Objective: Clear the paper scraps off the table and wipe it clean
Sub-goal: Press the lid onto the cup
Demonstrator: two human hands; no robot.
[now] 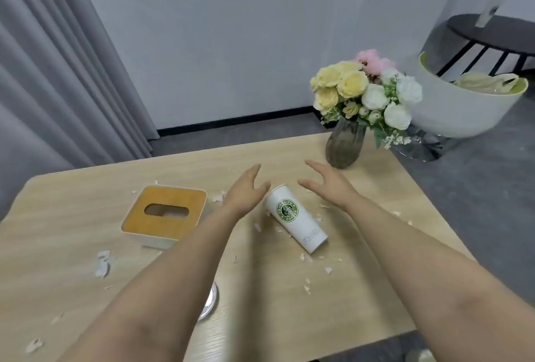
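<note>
Clearing barely begun: left hand [246, 190] and right hand [327, 185] spread flat, empty, either side of tipped cup [296, 218]; next, gathering scraps [102, 264] from eight o'clock.

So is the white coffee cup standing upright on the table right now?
No, the white coffee cup lies on its side on the table, between the left hand and the right hand.
</note>
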